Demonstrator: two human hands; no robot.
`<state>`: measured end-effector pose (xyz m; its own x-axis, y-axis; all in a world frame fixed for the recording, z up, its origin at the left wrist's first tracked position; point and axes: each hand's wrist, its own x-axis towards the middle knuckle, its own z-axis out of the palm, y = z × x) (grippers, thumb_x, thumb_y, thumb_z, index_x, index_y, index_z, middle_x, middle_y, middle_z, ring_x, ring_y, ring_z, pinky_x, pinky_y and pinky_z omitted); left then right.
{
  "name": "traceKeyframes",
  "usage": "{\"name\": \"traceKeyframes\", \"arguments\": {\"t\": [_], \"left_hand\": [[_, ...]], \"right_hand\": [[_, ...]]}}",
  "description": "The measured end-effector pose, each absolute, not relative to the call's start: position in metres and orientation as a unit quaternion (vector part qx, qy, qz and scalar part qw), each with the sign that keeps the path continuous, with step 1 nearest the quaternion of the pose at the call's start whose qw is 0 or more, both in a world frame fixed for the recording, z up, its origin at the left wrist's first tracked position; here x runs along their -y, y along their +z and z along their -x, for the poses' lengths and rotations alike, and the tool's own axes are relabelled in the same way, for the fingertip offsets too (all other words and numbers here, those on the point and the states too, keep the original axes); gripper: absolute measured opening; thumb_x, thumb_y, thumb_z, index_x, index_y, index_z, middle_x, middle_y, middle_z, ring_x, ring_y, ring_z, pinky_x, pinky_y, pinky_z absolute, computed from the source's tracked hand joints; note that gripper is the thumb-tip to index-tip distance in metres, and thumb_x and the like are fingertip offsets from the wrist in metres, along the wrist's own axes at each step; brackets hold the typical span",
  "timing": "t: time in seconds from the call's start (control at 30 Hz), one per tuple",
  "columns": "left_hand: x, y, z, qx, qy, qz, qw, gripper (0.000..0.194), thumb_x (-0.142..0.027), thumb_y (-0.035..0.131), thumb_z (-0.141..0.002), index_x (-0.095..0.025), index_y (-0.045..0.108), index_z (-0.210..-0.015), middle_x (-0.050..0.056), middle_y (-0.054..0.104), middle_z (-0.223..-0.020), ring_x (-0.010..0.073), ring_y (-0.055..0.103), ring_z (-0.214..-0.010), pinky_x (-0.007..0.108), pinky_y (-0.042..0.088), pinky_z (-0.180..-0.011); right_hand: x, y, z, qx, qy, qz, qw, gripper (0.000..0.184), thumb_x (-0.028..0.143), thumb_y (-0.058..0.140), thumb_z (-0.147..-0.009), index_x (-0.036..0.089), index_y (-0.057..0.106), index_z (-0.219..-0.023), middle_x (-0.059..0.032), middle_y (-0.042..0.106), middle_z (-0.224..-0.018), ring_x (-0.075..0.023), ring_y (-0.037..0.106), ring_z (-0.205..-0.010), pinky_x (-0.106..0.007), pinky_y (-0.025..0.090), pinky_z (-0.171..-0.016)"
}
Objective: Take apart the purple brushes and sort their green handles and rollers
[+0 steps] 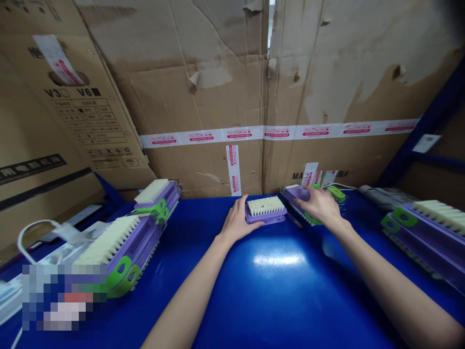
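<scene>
A small purple brush block [265,209] with white bristles facing up lies on the blue table [276,291] near the back wall. My left hand [236,222] is curled round its left end, gripping it. My right hand [319,204] rests over a longer purple part with green fittings [298,194] just to the right, its fingers closed over the top of it.
A stack of long purple brush units with green clips [138,232] lies at the left, and more of them [432,228] at the right. Taped cardboard boxes [232,97] wall the back and left. A white cable [32,230] loops at the far left.
</scene>
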<state>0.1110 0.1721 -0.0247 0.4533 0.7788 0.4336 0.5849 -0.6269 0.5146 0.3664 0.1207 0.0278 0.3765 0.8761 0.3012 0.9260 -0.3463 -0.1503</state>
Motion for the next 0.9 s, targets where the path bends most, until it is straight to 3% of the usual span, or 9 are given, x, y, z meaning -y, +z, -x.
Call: {"name": "traceKeyframes", "arguments": {"t": [0.1,0.23,0.37,0.57,0.73,0.9], "left_hand": [[-0.175,-0.027,-0.111,-0.424,0.321,-0.820,0.213,0.101,-0.052,0.074,-0.062,-0.022,0.020,-0.142,0.014,0.049,-0.131,0.0308,0.049,-0.120,0.046,0.041,-0.098],[-0.175,-0.024,-0.111,-0.433,0.320,-0.817,0.207,0.103,-0.052,0.076,-0.060,-0.022,0.021,-0.142,0.014,0.052,-0.128,0.0315,0.052,-0.116,0.047,0.041,-0.096],[-0.171,-0.022,-0.114,-0.441,0.310,-0.827,0.161,0.100,-0.051,0.074,-0.061,-0.021,0.021,-0.141,0.014,0.053,-0.128,0.0315,0.050,-0.120,0.048,0.037,-0.099],[-0.162,-0.020,-0.119,-0.469,0.318,-0.813,0.135,0.095,-0.053,0.072,-0.064,-0.021,0.022,-0.139,0.015,0.049,-0.135,0.0305,0.046,-0.124,0.046,0.034,-0.099],[-0.162,-0.018,-0.116,-0.468,0.372,-0.787,0.153,0.070,-0.053,0.056,-0.080,-0.020,0.029,-0.136,0.011,0.061,-0.114,0.0276,0.060,-0.101,0.044,0.040,-0.090],[-0.169,-0.021,-0.111,-0.449,0.440,-0.745,0.223,0.050,-0.049,0.041,-0.089,-0.021,0.035,-0.131,0.005,0.065,-0.094,0.0194,0.063,-0.076,0.034,0.045,-0.075]], "right_hand": [[-0.119,0.024,-0.364,0.563,-0.113,0.806,0.144,0.054,0.052,0.048,-0.081,0.018,0.055,-0.122,-0.0162,0.063,-0.105,-0.0336,0.056,-0.102,-0.042,0.043,-0.079],[-0.110,0.020,-0.350,0.594,-0.210,0.756,0.176,0.044,0.044,0.044,-0.087,0.017,0.056,-0.119,-0.0149,0.061,-0.112,-0.0338,0.051,-0.106,-0.049,0.038,-0.088],[-0.101,0.009,-0.327,0.681,-0.253,0.647,0.232,0.034,0.032,0.042,-0.090,0.016,0.057,-0.115,-0.0124,0.061,-0.114,-0.0278,0.051,-0.107,-0.043,0.036,-0.092],[-0.097,-0.007,-0.299,0.752,-0.200,0.570,0.264,0.033,0.026,0.039,-0.091,0.014,0.055,-0.117,-0.0122,0.061,-0.117,-0.0243,0.050,-0.111,-0.039,0.037,-0.093],[-0.098,-0.008,-0.303,0.750,-0.136,0.584,0.281,0.042,0.029,0.028,-0.094,0.014,0.049,-0.127,-0.0130,0.058,-0.124,-0.0239,0.050,-0.116,-0.043,0.033,-0.102],[-0.100,-0.011,-0.306,0.753,-0.078,0.582,0.296,0.046,0.031,0.025,-0.094,0.015,0.042,-0.133,-0.0133,0.051,-0.133,-0.0232,0.044,-0.126,-0.048,0.027,-0.109]]}}
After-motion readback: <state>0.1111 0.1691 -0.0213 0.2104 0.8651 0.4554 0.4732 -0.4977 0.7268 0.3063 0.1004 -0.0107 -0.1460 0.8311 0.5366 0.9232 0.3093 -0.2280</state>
